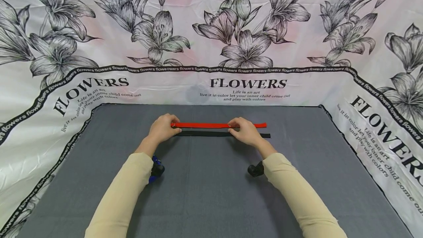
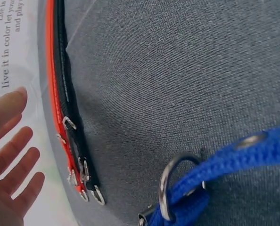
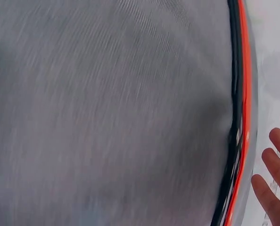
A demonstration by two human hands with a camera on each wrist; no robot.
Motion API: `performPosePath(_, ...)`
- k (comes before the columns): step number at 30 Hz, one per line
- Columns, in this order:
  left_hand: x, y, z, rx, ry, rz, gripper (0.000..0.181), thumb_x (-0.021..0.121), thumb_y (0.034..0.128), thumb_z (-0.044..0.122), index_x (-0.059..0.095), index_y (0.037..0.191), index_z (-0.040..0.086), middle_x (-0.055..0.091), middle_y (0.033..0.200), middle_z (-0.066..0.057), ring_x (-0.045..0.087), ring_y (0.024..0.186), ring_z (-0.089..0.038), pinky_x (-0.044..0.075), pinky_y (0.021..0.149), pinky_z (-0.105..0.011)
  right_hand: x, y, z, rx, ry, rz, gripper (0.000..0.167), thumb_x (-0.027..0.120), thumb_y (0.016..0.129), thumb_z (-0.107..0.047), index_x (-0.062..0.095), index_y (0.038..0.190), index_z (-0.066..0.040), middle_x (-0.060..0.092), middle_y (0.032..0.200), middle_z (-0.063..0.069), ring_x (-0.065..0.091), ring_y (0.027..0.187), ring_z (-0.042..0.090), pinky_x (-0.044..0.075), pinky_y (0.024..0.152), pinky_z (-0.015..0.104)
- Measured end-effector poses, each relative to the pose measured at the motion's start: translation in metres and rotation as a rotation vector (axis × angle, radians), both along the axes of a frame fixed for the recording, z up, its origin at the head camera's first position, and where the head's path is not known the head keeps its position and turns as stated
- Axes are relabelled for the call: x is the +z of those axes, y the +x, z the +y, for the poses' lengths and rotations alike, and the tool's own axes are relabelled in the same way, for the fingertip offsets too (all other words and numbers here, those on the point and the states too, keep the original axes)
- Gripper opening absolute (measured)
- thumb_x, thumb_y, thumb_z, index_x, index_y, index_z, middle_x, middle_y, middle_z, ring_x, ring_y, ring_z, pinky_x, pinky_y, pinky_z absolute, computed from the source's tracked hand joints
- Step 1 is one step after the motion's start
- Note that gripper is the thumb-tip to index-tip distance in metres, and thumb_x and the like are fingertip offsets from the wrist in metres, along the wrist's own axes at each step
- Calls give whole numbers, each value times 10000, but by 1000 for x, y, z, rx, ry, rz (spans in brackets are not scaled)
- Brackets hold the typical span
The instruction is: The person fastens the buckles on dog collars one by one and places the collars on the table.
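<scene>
Two long narrow straps with metal buckles and rings, like pet collars, lie straight and side by side. The red collar (image 1: 205,125) is at the back, and the black collar (image 1: 205,133) runs just in front. At their left end is my left hand (image 1: 162,129); in the left wrist view its fingers (image 2: 22,165) are spread apart with nothing between them. Over the right part of the straps is my right hand (image 1: 245,131), its fingers (image 3: 274,165) loose and apart in the right wrist view. A blue collar (image 2: 253,146) with a metal ring lies below my left wrist.
Grey cloth (image 1: 205,194) covers the table. Behind and along the sides hangs a white curtain (image 1: 185,87) printed with flowers and lettering. Black wrist devices (image 1: 255,170) stick out under both forearms, and the left one partly hides the blue collar in the head view.
</scene>
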State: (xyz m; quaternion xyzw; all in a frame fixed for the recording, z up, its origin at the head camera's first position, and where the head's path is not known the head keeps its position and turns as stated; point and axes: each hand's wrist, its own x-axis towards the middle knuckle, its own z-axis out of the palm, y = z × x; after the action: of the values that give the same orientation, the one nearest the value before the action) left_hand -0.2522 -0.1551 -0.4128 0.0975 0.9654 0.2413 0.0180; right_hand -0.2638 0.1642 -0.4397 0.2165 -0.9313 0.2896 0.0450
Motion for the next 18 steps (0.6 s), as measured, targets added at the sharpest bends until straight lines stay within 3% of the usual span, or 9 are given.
performPosePath(10,-13,-6,-4,-4,-95,-12,428,734,784,296,624,1140,84,597,1105,-121,551,1019,-296,441,877,-447,-8,1,38,-4,61,-41,303,663,849,-204,625,1111,-57,604,1046,105,582,992,260,465,850,433)
performPosePath(18,-21,-7,-10,23,-71,-8,429,738,774,312,628,1114,75,609,1097,-117,548,1022,-300,417,894,-469,-13,-2,63,-31,93,-32,313,662,845,-213,628,1110,-51,614,1035,122,571,983,280,447,852,456)
